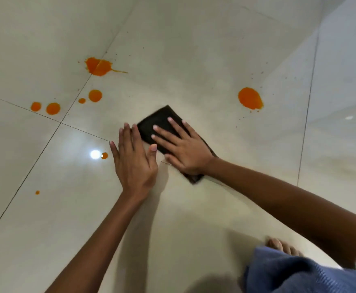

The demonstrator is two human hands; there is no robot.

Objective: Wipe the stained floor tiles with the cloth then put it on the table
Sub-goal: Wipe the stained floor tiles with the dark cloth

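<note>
A dark folded cloth (159,121) lies flat on the glossy cream floor tiles (172,60). My right hand (183,149) presses on it with straight, spread fingers. My left hand (133,159) lies flat on the tile just left of the cloth, fingers straight, fingertips at the cloth's left edge. Orange stains mark the tiles: a large splat (99,66) at the upper left, a big blot (250,98) at the upper right, and several round drops (53,108) to the left. One small drop (104,155) sits close to my left hand. No table is in view.
My bare foot (282,247) and a blue trouser leg (295,273) are at the lower right. A bright light reflection (95,154) shines on the tile. Dark grout lines (35,159) cross the floor. A pale wall (346,60) rises at the right.
</note>
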